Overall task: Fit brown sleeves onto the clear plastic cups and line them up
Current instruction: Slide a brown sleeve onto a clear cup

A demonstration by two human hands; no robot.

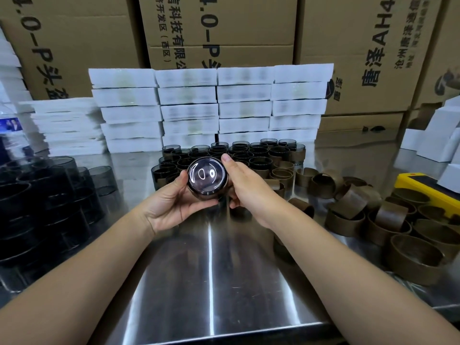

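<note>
While left hand (174, 200) cradles the cup (207, 178) from below, right hand (245, 185) grips its side, base toward camera.

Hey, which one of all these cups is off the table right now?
The cup held between the left hand and the right hand, its glossy base turned toward the camera. Every other cup sits on the steel table.

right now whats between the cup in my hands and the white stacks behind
Head view: rows of sleeved cups stand on the steel table between the held cup and the white stacks.
</note>
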